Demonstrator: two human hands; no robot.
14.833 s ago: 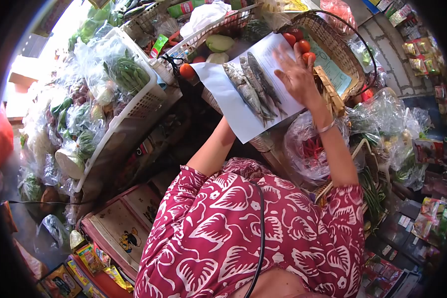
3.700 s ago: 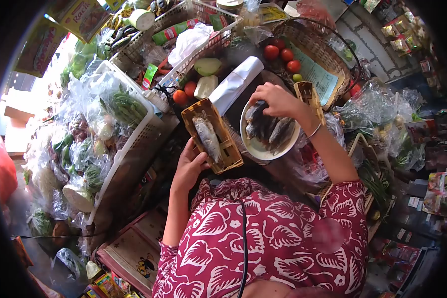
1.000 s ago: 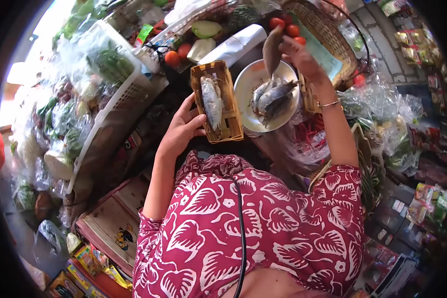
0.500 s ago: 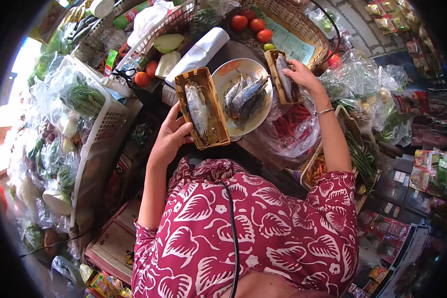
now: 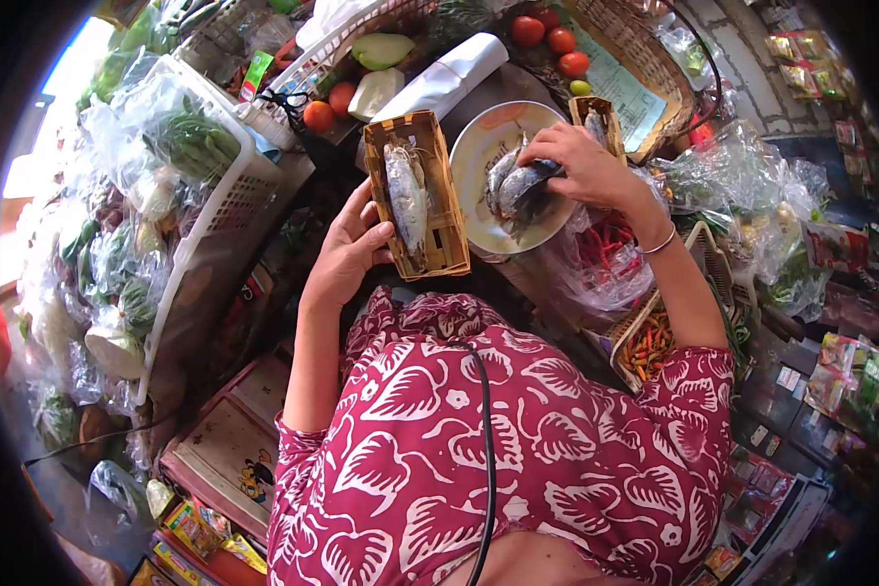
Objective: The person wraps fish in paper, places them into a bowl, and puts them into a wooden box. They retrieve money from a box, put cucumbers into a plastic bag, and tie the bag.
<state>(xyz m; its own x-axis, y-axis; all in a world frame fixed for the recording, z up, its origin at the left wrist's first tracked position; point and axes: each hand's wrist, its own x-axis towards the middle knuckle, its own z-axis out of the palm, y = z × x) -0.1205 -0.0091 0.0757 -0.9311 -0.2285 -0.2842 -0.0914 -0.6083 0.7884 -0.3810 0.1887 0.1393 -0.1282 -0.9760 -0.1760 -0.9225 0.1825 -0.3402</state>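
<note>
Cream plate (image 5: 475,188), unreadable lettering (image 5: 503,148) beside fish (image 5: 521,188)

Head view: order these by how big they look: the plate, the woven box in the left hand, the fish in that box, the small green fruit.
1. Plate, broadest though partly covered
2. Woven box in the left hand
3. Fish in that box
4. Small green fruit

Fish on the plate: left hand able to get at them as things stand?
Probably not. The left hand is taken up holding the woven basket, which sits between it and the plate. The right hand also covers part of the fish.
</note>
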